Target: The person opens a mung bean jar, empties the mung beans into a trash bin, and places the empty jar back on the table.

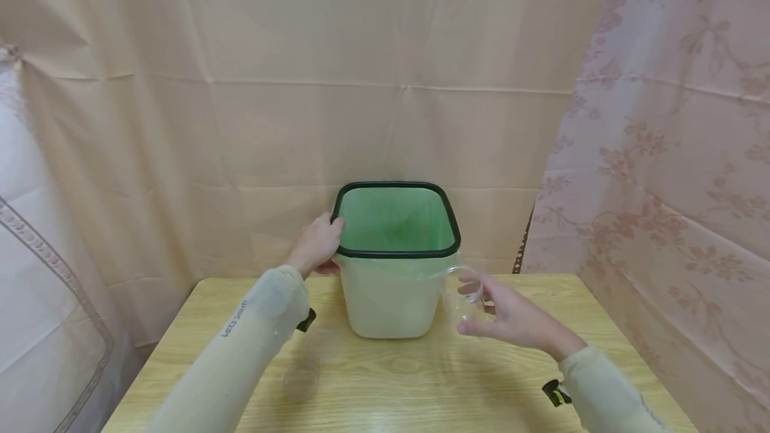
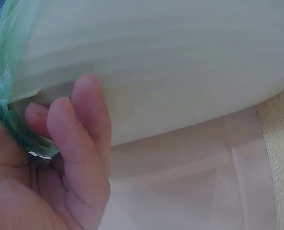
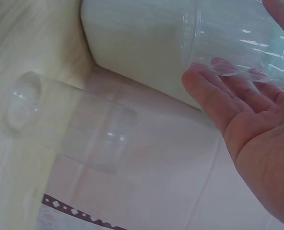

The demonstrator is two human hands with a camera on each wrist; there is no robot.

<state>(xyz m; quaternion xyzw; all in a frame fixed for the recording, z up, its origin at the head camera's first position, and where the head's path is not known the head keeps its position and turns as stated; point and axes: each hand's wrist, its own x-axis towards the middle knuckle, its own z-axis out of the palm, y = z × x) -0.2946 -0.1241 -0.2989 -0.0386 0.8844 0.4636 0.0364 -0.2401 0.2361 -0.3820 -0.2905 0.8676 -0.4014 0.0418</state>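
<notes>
A pale trash bin (image 1: pixel 391 306) with a black rim (image 1: pixel 397 254) and a green plastic liner (image 1: pixel 391 219) stands on the table. My left hand (image 1: pixel 315 244) grips the rim on its left side, thumb above and fingers curled below. In the left wrist view those fingers (image 2: pixel 84 129) curl near the bin's wall, beside the liner's edge (image 2: pixel 17 120). Right of the bin, my right hand (image 1: pixel 505 313) holds a clear plastic cup (image 1: pixel 463 289) between thumb and fingers. A second clear cup (image 3: pixel 70 120) stands on the table in the right wrist view.
Two faint clear round pieces (image 1: pixel 301 379) lie on the wooden table (image 1: pixel 373 399), front left of the bin. A beige curtain (image 1: pixel 289 119) hangs behind the table, and a floral cloth (image 1: pixel 668 186) hangs on the right.
</notes>
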